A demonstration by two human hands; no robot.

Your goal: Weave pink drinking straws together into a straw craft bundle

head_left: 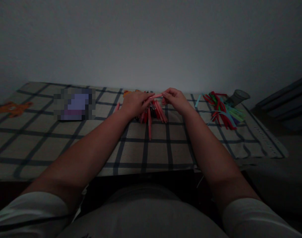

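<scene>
A thin pink strip (156, 96) stretches between my two hands above the table. The fingertips of my right hand (177, 99) pinch one end of it. My left hand (135, 103) is bent over the other end, fingers closed on it, palm down. Directly below lies a bunch of pink, red and black strips (150, 124), partly covered by my left hand. One pink strip hangs down toward me from the bunch. How the strips are joined is too dark to make out.
A checked tablecloth (101, 145) covers the table against the wall. To the left are a blurred-out phone-like device (77, 103) and an orange piece (13, 108). On the right lie red, green and blue strips (221, 112) beside a dark cup (238, 96).
</scene>
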